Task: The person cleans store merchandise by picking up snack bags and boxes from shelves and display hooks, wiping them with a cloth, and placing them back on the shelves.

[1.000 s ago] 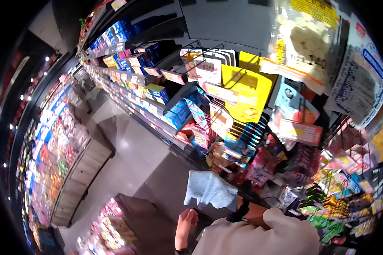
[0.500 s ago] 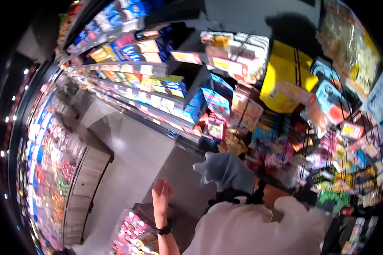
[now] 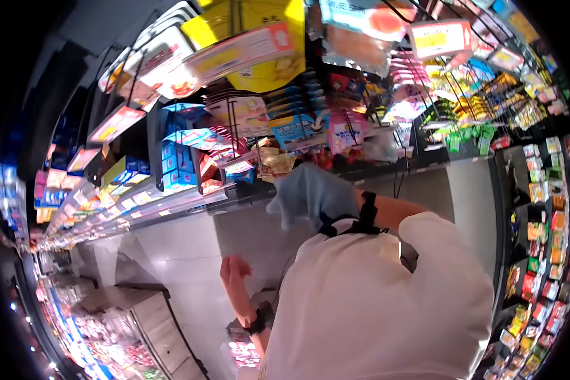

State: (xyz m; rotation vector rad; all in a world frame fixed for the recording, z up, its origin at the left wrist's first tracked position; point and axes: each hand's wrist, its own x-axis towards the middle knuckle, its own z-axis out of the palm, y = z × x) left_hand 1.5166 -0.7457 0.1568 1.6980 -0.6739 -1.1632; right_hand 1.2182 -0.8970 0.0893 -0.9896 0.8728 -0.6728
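Observation:
My left hand (image 3: 235, 272) hangs over the floor at the lower centre, with a dark band on its wrist. Its fingers are loosely bent and somewhat apart, and nothing shows in them. A grey-blue cloth (image 3: 316, 195) hangs at the end of my right forearm, beside the front edge of the snack shelf (image 3: 361, 171). It covers my right hand, so the fingers are hidden; the cloth bunches around it. Just above the cloth are small snack packets (image 3: 277, 161) and blue packs (image 3: 297, 128) on hooks.
Yellow pouches (image 3: 269, 73) and price tags (image 3: 440, 39) jut out above. Boxed goods (image 3: 178, 166) line the left shelves. A wooden display bin (image 3: 164, 329) stands at the lower left, and another rack of small packs (image 3: 538, 253) runs down the right.
The view has turned right toward the hanging snacks, bringing the right rack into view. My left hand has moved away from the cloth, its fingers looser. The cloth stays with my right arm.

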